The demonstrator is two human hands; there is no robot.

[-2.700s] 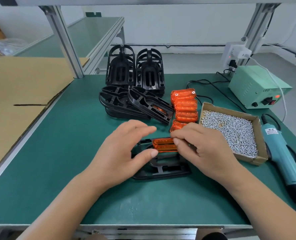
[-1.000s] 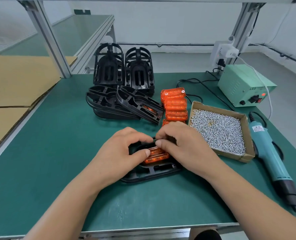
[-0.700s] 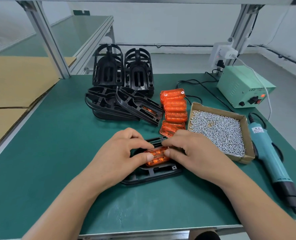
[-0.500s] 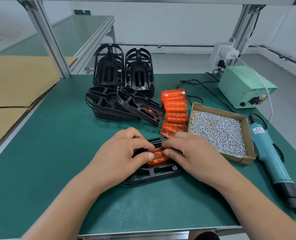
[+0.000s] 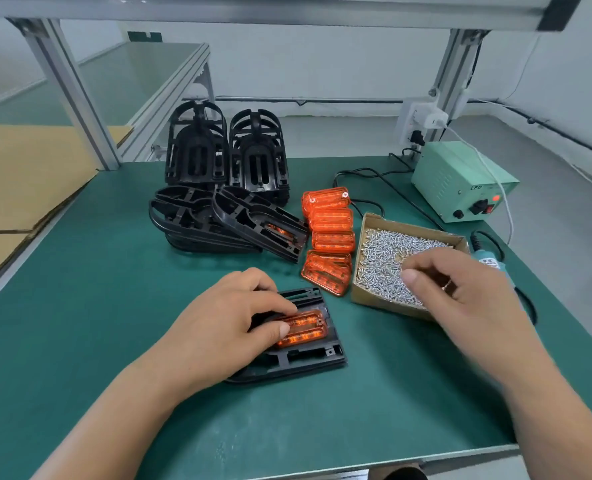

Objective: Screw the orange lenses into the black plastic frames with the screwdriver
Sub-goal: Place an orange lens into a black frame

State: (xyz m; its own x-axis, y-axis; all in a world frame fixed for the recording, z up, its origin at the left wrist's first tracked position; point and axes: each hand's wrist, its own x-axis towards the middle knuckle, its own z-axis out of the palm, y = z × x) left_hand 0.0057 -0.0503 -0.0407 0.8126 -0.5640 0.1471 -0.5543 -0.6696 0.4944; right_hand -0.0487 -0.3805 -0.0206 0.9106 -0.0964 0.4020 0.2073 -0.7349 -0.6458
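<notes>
Orange plastic, the seated lens [image 5: 301,329], lies in the black frame [image 5: 299,358] nearest the bench edge, pinned by the left hand [image 5: 225,327], thumb and fingertips pressing flat so it cannot shift before fastening. The right hand [image 5: 460,296], blurred and loosely curled, hovers over the cardboard box of screws [image 5: 388,268]; whether it has one, I cannot tell. Spare lenses [image 5: 329,237] and stacked frames [image 5: 225,216] wait beyond; the screwdriver [image 5: 490,263] lies mostly hidden.

Left hand [image 5: 225,327] pressing orange lens [image 5: 303,329]; right hand [image 5: 460,292] over screw box [image 5: 363,299].
</notes>
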